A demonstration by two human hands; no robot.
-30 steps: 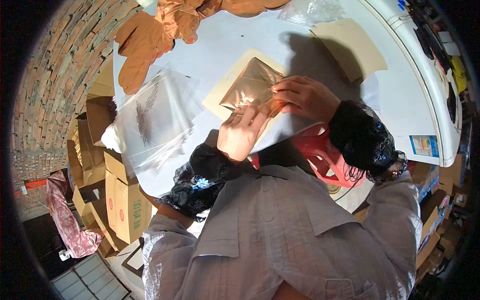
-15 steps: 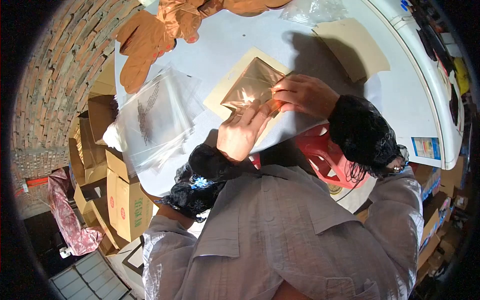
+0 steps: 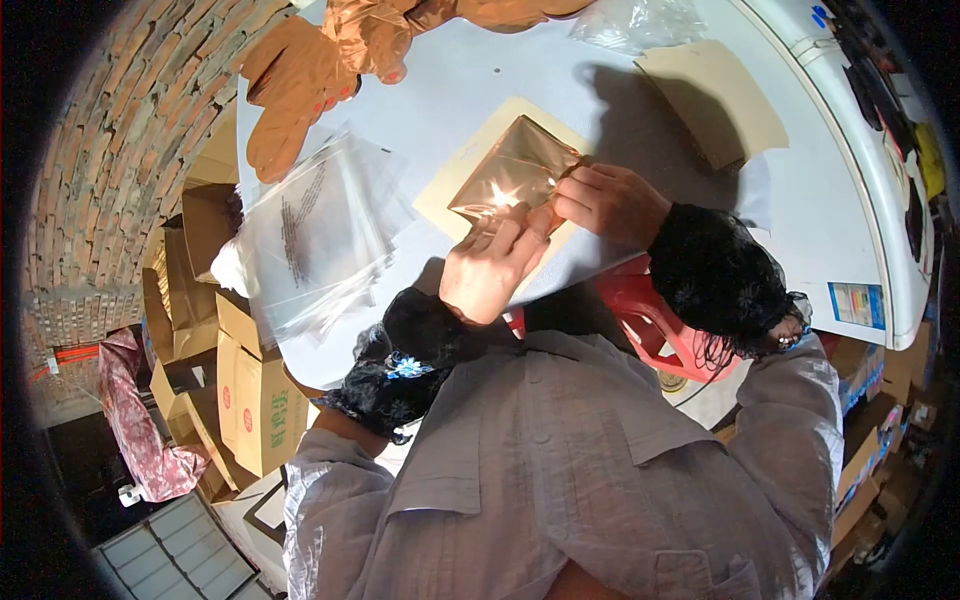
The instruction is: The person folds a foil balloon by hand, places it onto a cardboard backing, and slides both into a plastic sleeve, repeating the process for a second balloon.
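Observation:
A folded packet of shiny copper-coloured foil (image 3: 518,160) lies on a beige card (image 3: 440,195) with a hang slot at its left end. My left hand (image 3: 487,268) is closed on the foil's near edge, its bent fingers together. At the right end, my right hand (image 3: 615,208) pinches the foil between thumb and fingers. My fingers hide part of the foil's near side. Larger flat copper foil pieces (image 3: 290,90) lie at the table's far left.
Clear printed plastic bags (image 3: 325,230) are fanned out on the white table (image 3: 400,110) at left. Beige cards (image 3: 715,100) and a clear plastic bag (image 3: 640,22) lie at far right. Cardboard boxes (image 3: 265,390) stand beside the table, and a red plastic stool (image 3: 660,325) is underneath.
Both hands stay on the foil with small finger movements; my right fingers are a little lower on its edge. The whole view has shifted slightly.

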